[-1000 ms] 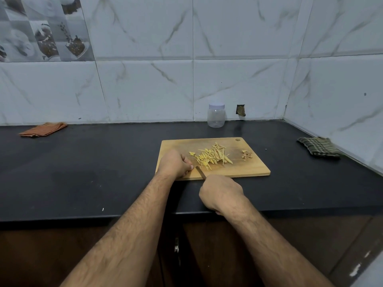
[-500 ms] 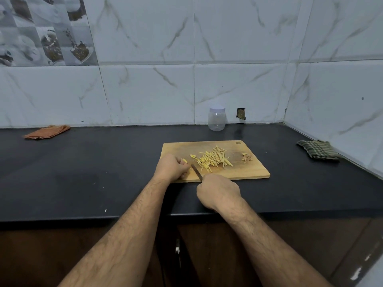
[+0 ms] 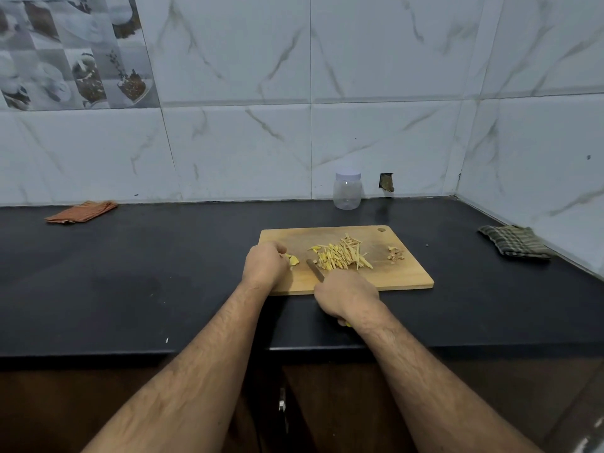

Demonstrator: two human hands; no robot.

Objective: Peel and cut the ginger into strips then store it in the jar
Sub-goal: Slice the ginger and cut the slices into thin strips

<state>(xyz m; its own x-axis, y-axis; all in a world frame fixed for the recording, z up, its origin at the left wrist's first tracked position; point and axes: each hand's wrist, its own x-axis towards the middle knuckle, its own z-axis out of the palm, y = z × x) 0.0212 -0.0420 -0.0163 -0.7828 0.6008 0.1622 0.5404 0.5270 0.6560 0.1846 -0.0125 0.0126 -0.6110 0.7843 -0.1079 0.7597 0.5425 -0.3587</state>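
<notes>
Since the earlier frame the left hand (image 3: 266,263) has slid left, away from the strip pile (image 3: 340,256), exposing an uncut ginger piece (image 3: 292,259) at its curled fingertips. Right hand (image 3: 346,297) clenched around the knife (image 3: 314,270), blade on the cutting board (image 3: 408,276). Jar (image 3: 347,190) stands lidded at the tabletop's (image 3: 163,273) back wall.

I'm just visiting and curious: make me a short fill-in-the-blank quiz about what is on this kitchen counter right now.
1. The pile of ginger strips lies on a wooden ____.
2. The right hand grips a ____, its blade pointing toward the strips.
3. The plastic jar by the wall has its lid ____.
4. The left hand holds an uncut piece of ____ on the board.

Missing words: cutting board; knife; on; ginger
</notes>
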